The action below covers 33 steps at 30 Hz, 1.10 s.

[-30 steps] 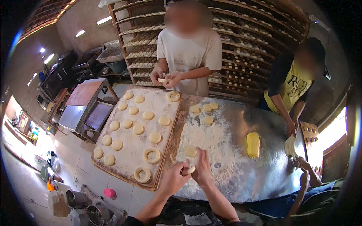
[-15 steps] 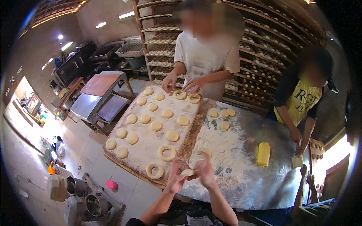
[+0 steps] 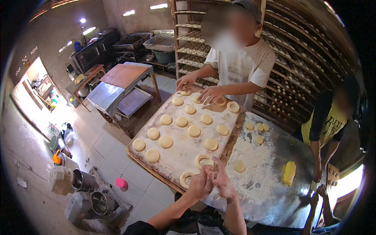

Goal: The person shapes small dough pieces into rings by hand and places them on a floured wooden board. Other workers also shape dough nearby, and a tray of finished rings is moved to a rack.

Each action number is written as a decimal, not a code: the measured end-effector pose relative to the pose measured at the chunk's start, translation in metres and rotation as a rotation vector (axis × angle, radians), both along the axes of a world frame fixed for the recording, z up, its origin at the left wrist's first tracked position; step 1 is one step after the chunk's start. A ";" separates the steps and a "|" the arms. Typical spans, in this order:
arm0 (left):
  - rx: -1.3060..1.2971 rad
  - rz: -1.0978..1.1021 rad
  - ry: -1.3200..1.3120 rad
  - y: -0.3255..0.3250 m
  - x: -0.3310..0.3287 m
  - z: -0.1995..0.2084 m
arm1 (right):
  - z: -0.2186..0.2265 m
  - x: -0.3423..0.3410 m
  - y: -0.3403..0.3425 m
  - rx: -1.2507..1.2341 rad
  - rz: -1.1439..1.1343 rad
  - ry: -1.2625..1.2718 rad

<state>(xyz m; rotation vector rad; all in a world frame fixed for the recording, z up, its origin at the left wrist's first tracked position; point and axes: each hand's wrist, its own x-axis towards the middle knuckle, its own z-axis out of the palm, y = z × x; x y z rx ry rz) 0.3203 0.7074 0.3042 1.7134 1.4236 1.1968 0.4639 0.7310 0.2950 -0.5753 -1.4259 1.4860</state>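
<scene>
Just above the near right edge of the floured board (image 3: 176, 150), my hands meet over a piece of dough that they nearly hide. My left hand (image 3: 201, 184) is curled into a closed grip. Against it presses my right hand (image 3: 225, 184), one finger pointing up and the others bent around the dough. Two dough rings (image 3: 204, 159) lie by my hands at the board's near corner, one partly covered by my fingers. Several round dough discs (image 3: 181, 122) are spread over the board. A single disc (image 3: 239, 166) lies on the metal table right of my hands.
Across the board, a person (image 3: 243, 66) has both hands over dough discs, with two more rings alongside. A yellow block (image 3: 289, 173) sits on the metal table (image 3: 270, 196). Another person works at the far right. Behind stand racks (image 3: 290, 66) of dough trays; pots (image 3: 100, 203) stand at lower left.
The whole view has swung, so the scene sits further right. My hands have drawn together, covering the dough that showed between them. The person opposite has shifted hands from the rings to the discs.
</scene>
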 end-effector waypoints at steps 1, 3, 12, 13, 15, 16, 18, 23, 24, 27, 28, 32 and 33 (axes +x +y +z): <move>-0.098 -0.011 -0.065 0.002 -0.009 0.001 | 0.000 -0.009 0.004 -0.115 0.167 0.505; -0.081 0.004 -0.098 0.009 -0.024 0.003 | 0.003 -0.024 0.007 -0.181 0.066 0.543; 0.013 -0.099 -0.093 0.044 -0.083 0.015 | 0.012 -0.081 0.031 -0.331 -0.054 0.238; -0.019 -0.067 -0.053 0.048 -0.088 0.015 | 0.009 -0.085 0.037 -0.284 -0.062 0.000; -0.081 -0.022 0.020 0.055 -0.099 0.013 | 0.004 -0.090 0.048 -0.028 -0.154 -0.230; -0.072 -0.061 0.005 0.059 -0.104 0.011 | 0.002 -0.092 0.052 -0.018 -0.219 -0.288; -0.103 -0.097 0.016 0.064 -0.111 0.008 | -0.002 -0.099 0.057 -0.239 -0.330 -0.034; -0.059 -0.131 -0.007 0.077 -0.117 0.004 | 0.002 -0.111 0.063 -0.139 -0.117 0.329; -0.104 -0.089 0.022 0.079 -0.118 0.004 | 0.003 -0.113 0.064 -0.239 -0.063 0.487; 0.021 -0.227 0.141 0.087 -0.119 0.005 | 0.011 -0.112 0.068 0.075 -0.218 -0.495; -0.032 -0.146 0.130 0.090 -0.120 0.006 | 0.014 -0.111 0.069 -0.032 -0.220 -0.282; -0.163 -0.052 -0.008 0.110 -0.129 0.007 | 0.023 -0.104 0.086 -0.436 -0.237 0.083; -0.204 -0.060 -0.017 0.117 -0.130 0.007 | 0.024 -0.103 0.093 -0.485 -0.205 0.031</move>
